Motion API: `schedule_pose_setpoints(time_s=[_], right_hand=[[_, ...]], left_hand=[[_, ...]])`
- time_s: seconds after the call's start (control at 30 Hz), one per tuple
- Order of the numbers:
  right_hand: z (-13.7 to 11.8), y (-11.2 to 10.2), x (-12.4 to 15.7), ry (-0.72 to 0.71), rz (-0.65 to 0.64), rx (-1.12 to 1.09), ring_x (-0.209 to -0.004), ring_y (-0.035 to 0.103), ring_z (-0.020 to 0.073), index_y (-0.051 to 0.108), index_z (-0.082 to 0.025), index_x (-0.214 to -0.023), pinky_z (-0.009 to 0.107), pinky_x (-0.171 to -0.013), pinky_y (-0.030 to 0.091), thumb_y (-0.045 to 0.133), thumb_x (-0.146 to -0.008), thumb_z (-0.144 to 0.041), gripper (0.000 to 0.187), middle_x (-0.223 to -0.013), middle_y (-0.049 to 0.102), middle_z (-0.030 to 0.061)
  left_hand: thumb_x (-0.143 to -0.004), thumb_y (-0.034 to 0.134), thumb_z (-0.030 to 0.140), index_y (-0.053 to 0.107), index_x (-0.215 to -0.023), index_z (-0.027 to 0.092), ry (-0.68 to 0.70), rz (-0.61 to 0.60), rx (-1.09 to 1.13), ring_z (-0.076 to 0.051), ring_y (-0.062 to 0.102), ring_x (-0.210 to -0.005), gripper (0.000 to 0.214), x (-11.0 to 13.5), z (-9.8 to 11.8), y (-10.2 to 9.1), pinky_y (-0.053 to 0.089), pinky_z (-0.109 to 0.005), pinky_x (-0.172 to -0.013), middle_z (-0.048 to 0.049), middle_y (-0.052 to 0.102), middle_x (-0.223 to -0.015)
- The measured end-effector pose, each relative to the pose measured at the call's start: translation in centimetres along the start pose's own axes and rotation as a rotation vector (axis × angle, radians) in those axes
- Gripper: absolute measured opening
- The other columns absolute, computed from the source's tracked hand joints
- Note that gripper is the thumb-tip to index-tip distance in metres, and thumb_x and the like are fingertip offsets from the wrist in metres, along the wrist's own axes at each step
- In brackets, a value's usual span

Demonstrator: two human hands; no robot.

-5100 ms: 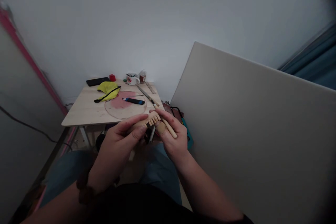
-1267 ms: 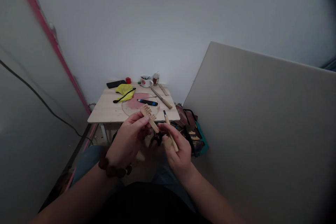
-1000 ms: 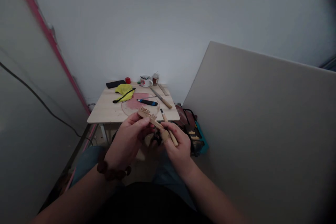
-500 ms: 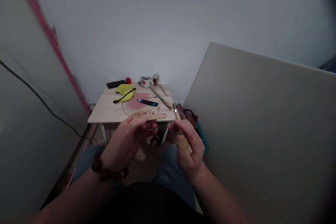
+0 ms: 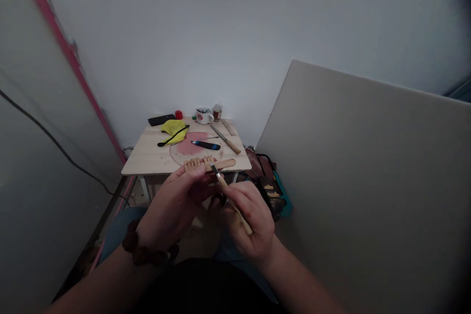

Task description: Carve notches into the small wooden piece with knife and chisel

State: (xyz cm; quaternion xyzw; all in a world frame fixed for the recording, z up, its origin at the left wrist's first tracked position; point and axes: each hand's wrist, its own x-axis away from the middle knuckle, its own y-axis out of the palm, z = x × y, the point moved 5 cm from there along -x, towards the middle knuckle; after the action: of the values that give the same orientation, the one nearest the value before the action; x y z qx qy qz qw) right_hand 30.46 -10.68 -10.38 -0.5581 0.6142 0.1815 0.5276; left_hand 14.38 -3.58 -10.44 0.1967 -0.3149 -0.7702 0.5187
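A pale wooden piece [image 5: 223, 164] with a row of teeth and a plain rounded handle, like a wooden comb, lies in my left hand [image 5: 176, 194], whose fingers are closed around its toothed end. My right hand [image 5: 252, 216] grips a wood-carving knife [image 5: 225, 187] by its light wooden handle. The short metal blade points up and left, and its tip meets the wooden comb where the teeth give way to the handle. Whether the blade bites into the wood I cannot tell. Some of my left fingers are hidden beneath the comb.
Beyond my hands stands a small wooden table [image 5: 142, 157]. On it are a blue-black utility knife [image 5: 206, 145], a wooden-handled file [image 5: 226, 139], a yellow cloth [image 5: 176, 132], a white mug [image 5: 203, 116], a jar [image 5: 217, 112] and a black phone-like object [image 5: 162, 120]. A large panel [image 5: 353, 167] rises at right.
My right hand has moved left, bringing the carving knife's blade from beside the wooden comb onto it. My left hand keeps its hold on the comb.
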Motion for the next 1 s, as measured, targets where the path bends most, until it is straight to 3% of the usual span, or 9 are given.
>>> schedule_pose_setpoints(time_s=[0.13,0.47,0.7,0.87,1.0], right_hand=[[0.0,0.2,0.2,0.022,-0.01,0.024,-0.121,0.081,0.0313,0.06,-0.027,-0.171,0.054,-0.101,0.069,0.059,-0.109,-0.012,0.064,-0.14,0.083,0.0153],[1.1,1.0,0.9,-0.04,0.055,0.043,-0.123,0.082,0.0319,0.06,-0.025,-0.171,0.057,-0.102,0.071,0.057,-0.108,-0.008,0.066,-0.138,0.085,0.0164],[2.1,1.2,2.1,-0.073,0.092,0.082,-0.126,0.082,0.0329,0.057,-0.024,-0.173,0.06,-0.105,0.071,0.058,-0.106,-0.007,0.07,-0.142,0.084,0.017],[2.0,1.0,2.4,-0.073,0.107,0.104,-0.126,0.083,0.0336,0.057,-0.026,-0.173,0.06,-0.105,0.071,0.057,-0.107,-0.01,0.069,-0.139,0.085,0.0156],[2.0,0.9,2.6,-0.077,0.092,0.087,-0.13,0.081,0.0338,0.058,-0.021,-0.173,0.06,-0.107,0.07,0.057,-0.106,-0.008,0.067,-0.139,0.083,0.0179]], left_hand=[[-0.104,0.086,0.033,0.088,-0.119,0.018,-0.004,-0.012,-0.009,-0.026,0.082,-0.107,0.022,0.0,-0.4,0.1,0.067,-0.037,-0.101,-0.0115,0.087,-0.117],[-0.1,0.089,0.031,0.091,-0.113,0.017,0.013,0.072,-0.036,-0.025,0.081,-0.11,0.019,0.3,-1.3,0.0,0.064,-0.035,-0.106,-0.0109,0.089,-0.118],[-0.097,0.091,0.03,0.091,-0.108,0.021,-0.04,0.117,0.031,-0.022,0.078,-0.094,0.015,0.3,-2.5,0.6,0.062,-0.03,-0.081,-0.0071,0.087,-0.106],[-0.093,0.095,0.037,0.094,-0.11,0.02,-0.016,0.088,0.015,-0.027,0.083,-0.107,0.024,0.4,-2.5,1.7,0.067,-0.036,-0.097,-0.0091,0.09,-0.113],[-0.087,0.101,0.038,0.094,-0.111,0.018,-0.017,0.081,0.028,-0.03,0.085,-0.109,0.032,0.4,-2.7,2.0,0.069,-0.038,-0.097,-0.0111,0.091,-0.111]])
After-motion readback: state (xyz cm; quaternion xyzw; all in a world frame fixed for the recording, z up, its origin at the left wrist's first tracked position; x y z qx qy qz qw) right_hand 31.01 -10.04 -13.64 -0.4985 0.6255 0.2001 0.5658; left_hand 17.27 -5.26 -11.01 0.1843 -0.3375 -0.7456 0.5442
